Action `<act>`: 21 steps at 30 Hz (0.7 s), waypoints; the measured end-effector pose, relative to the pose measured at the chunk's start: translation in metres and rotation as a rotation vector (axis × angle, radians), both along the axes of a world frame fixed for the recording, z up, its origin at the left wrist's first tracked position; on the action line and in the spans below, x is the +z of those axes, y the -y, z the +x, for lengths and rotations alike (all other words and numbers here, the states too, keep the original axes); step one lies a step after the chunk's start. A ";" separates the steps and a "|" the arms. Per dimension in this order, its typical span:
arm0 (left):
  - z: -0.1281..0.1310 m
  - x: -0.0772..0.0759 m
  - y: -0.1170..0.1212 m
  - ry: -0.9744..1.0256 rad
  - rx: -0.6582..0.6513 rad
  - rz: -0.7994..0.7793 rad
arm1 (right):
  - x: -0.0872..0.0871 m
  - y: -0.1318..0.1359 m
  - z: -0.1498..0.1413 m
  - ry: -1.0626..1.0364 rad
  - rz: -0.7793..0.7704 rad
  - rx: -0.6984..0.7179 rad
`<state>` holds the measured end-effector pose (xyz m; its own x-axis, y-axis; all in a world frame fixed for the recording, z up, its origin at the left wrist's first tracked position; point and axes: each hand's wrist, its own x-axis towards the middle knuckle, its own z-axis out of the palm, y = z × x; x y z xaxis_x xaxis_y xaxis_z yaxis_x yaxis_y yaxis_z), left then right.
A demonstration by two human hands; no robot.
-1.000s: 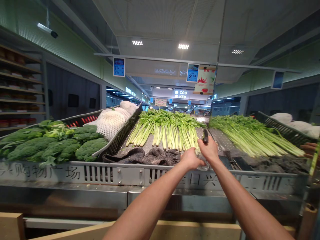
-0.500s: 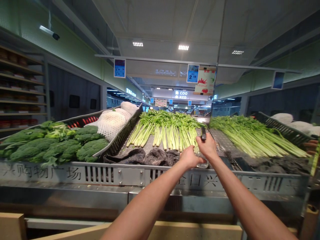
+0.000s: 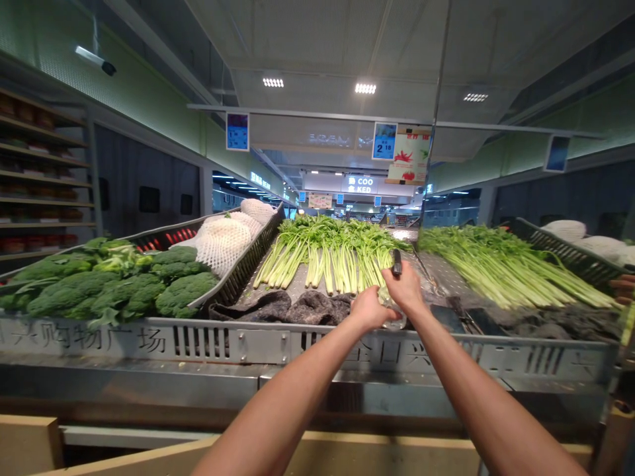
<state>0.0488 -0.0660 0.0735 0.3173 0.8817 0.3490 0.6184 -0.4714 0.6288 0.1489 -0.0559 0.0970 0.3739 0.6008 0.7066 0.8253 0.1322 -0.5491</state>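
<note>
My right hand (image 3: 405,288) is closed around the upper part of a spray bottle (image 3: 396,263), whose black nozzle sticks up beyond the fingers and faces the celery. Lower on the same bottle, my left hand (image 3: 368,309) curls around its clear body, a bit of which shows under both hands. Most of the bottle is hidden by them. Just past the hands, celery (image 3: 322,261) lies in a wide row with pale stalk ends toward me and leaves at the back. A dark crumpled cloth (image 3: 292,308) lies left of my left hand, along the front of the display.
Broccoli (image 3: 74,294) fills the left side, beside vegetables in white foam nets (image 3: 223,239) in a dark crate. A grey slatted front rail (image 3: 262,344) runs below my wrists. On the right, a mirror (image 3: 496,198) reflects the celery. Price cards (image 3: 384,141) hang overhead.
Both hands and the spray bottle have shifted slightly left over the celery's front. The grip looks the same. The celery and broccoli stay in place while the view moves a little.
</note>
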 end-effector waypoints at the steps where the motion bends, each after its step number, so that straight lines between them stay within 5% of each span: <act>1: -0.002 0.000 0.000 0.001 0.003 0.002 | -0.001 -0.001 -0.002 -0.003 0.004 0.011; 15: -0.038 -0.040 -0.014 0.175 0.016 0.156 | -0.023 -0.008 -0.036 0.020 -0.038 0.320; 21: -0.035 -0.050 -0.024 0.231 -0.064 0.267 | -0.034 -0.011 -0.036 -0.019 0.052 0.242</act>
